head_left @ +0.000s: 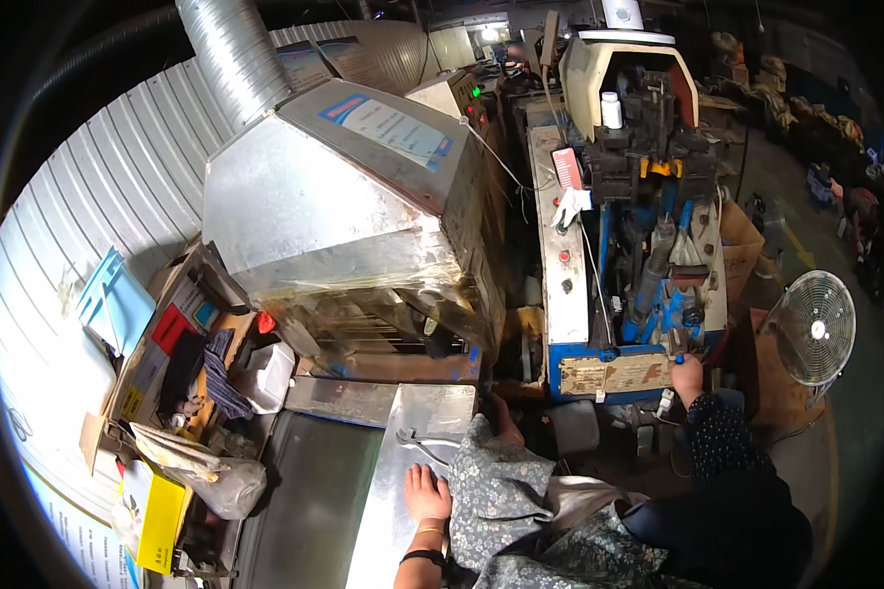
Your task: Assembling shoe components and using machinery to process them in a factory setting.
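Observation:
My left hand [428, 496] lies flat on a shiny metal sheet [388, 501], fingers stretched out and holding nothing. Just beyond its fingertips rests a pair of metal pliers [417, 440], apart from the hand. My right hand [690, 378], below a dark dotted sleeve, is closed at the front edge of the blue-and-white machine [572, 334]. It grips a small metal piece with a blue end [677, 357]; the fingers hide much of it. Patterned cloth [496, 491] covers my lap between the arms.
Behind the metal sheet stands a large metal hood [314, 187] with a duct [231, 59]. A dark conveyor belt [309, 491] runs beside it. At left, a cluttered shelf [182, 324] holds cloths and a plastic bag [231, 488]. A round fan [815, 329] stands at right.

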Tool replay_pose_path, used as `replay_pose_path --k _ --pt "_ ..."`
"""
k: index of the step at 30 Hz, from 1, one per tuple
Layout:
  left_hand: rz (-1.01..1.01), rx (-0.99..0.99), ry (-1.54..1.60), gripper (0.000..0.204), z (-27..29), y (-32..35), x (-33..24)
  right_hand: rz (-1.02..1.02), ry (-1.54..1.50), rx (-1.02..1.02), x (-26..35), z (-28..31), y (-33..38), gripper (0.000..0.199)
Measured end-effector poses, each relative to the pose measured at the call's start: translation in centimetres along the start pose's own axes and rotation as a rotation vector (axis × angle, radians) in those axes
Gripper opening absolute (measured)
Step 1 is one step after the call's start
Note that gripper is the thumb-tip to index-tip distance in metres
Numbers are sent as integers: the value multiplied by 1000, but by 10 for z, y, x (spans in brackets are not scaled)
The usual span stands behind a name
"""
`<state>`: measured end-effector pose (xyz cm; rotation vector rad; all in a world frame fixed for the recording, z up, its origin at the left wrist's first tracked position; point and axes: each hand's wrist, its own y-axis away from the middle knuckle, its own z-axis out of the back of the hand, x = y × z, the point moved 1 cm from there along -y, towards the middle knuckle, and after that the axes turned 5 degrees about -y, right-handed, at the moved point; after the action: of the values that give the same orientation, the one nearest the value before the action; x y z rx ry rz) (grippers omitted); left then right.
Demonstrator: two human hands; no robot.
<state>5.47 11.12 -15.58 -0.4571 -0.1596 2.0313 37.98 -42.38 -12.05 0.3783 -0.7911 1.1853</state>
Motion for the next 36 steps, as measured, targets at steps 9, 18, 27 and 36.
replay_pose_path --k 9,18,27,36 --pt "11 18 17 55 -2 0 1 75 -19 -17 -1 2 -1 24" --pt "32 37 15 56 -4 0 2 25 -17 -29 6 4 3 26" --pt "20 27 18 55 -2 0 0 -62 -54 48 -9 -3 -7 25" --pt "16 21 25 55 0 0 -1 -87 -97 51 -5 -1 -3 27"
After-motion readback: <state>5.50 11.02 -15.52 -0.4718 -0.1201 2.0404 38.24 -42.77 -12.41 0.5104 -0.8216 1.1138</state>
